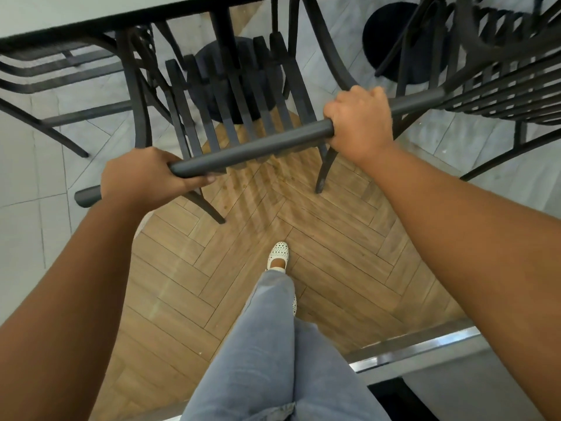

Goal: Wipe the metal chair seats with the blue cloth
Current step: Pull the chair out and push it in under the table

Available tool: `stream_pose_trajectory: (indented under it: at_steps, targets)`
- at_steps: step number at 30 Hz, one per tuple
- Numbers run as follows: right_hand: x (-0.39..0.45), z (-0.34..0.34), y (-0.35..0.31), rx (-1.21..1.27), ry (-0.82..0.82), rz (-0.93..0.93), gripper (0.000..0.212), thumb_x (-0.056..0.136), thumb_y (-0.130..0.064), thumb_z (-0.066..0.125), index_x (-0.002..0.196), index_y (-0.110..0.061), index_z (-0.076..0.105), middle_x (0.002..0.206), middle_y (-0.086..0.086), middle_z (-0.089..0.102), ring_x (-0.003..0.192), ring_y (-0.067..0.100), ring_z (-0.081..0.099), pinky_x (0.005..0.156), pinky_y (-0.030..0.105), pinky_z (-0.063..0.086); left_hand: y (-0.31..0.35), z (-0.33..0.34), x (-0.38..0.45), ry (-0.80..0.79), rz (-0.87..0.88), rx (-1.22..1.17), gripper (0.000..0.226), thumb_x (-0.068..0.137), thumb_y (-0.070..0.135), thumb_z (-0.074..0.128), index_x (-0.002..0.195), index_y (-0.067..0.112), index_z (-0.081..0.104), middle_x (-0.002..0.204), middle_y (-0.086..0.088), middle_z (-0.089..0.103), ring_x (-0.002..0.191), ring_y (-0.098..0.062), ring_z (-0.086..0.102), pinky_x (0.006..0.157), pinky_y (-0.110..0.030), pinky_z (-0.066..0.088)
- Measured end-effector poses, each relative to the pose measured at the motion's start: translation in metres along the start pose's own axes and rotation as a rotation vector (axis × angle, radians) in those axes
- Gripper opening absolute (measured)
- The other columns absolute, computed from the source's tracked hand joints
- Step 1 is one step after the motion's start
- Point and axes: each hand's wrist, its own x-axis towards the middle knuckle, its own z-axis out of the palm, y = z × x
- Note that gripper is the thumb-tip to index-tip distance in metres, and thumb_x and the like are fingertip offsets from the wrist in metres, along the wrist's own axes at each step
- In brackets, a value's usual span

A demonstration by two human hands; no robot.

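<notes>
A dark metal chair with a slatted seat stands in front of me, its seat partly under the table. Its round top rail runs slantwise from lower left to upper right. My left hand grips the rail near its left end. My right hand grips it further right. No blue cloth shows in view.
A grey table top with a black pedestal base is at the top. Further metal chairs stand at the left and right. My leg and white shoe are on the herringbone wood floor. A metal threshold strip lies at the lower right.
</notes>
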Motion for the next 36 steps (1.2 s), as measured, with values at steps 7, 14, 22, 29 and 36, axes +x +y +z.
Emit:
stream_pose_trajectory:
  at_steps: [7, 14, 22, 29, 36]
  targets:
    - [-0.004, -0.001, -0.003, 0.061, 0.014, 0.07, 0.016, 0.083, -0.017, 0.061, 0.099, -0.015, 0.059, 0.099, 0.005, 0.059, 0.102, 0.027, 0.049, 0.09, 0.039, 0.032, 0.012, -0.009, 0.003, -0.209, -0.039, -0.134, 0.076, 0.052, 0.084, 0.053, 0.091, 0.019, 0.064, 0.065, -0.008, 0.059, 0.065, -0.019, 0.055, 0.062, -0.035, 0.048]
    - [-0.007, 0.003, -0.003, 0.146, 0.097, 0.115, 0.022, 0.078, -0.011, 0.065, 0.099, -0.017, 0.061, 0.102, 0.003, 0.059, 0.104, 0.024, 0.049, 0.091, 0.038, 0.031, 0.061, -0.012, 0.018, -0.268, 0.075, -0.059, 0.056, 0.074, 0.066, 0.054, 0.104, 0.019, 0.059, 0.075, -0.003, 0.061, 0.069, -0.017, 0.057, 0.07, -0.039, 0.053]
    - [-0.018, 0.026, -0.008, 0.258, 0.329, 0.336, 0.052, 0.06, -0.009, 0.079, 0.109, -0.014, 0.064, 0.126, 0.013, 0.056, 0.122, 0.032, 0.046, 0.106, 0.041, 0.02, 0.151, -0.005, 0.031, -0.064, 0.376, -0.11, 0.059, 0.086, 0.041, 0.061, 0.137, 0.02, 0.04, 0.126, -0.006, 0.054, 0.111, -0.025, 0.053, 0.089, -0.039, 0.045]
    - [-0.051, 0.031, -0.003, 0.309, 0.275, 0.556, 0.081, 0.075, -0.012, 0.069, 0.144, -0.029, 0.03, 0.155, 0.017, 0.018, 0.142, 0.028, 0.011, 0.108, 0.054, 0.019, 0.212, 0.008, 0.036, -0.049, 0.595, -0.083, 0.075, 0.088, 0.033, 0.058, 0.148, 0.016, 0.017, 0.152, -0.009, 0.027, 0.139, -0.028, 0.027, 0.11, -0.049, 0.027]
    - [-0.069, 0.047, 0.012, 0.429, 0.21, 0.759, 0.089, 0.086, -0.026, 0.066, 0.148, -0.027, 0.002, 0.157, 0.015, 0.001, 0.135, 0.035, 0.03, 0.103, 0.049, 0.034, 0.251, 0.019, 0.028, 0.01, 0.685, -0.005, 0.081, 0.089, 0.021, 0.055, 0.151, 0.019, 0.001, 0.157, -0.015, 0.0, 0.144, -0.03, -0.005, 0.113, -0.055, 0.002]
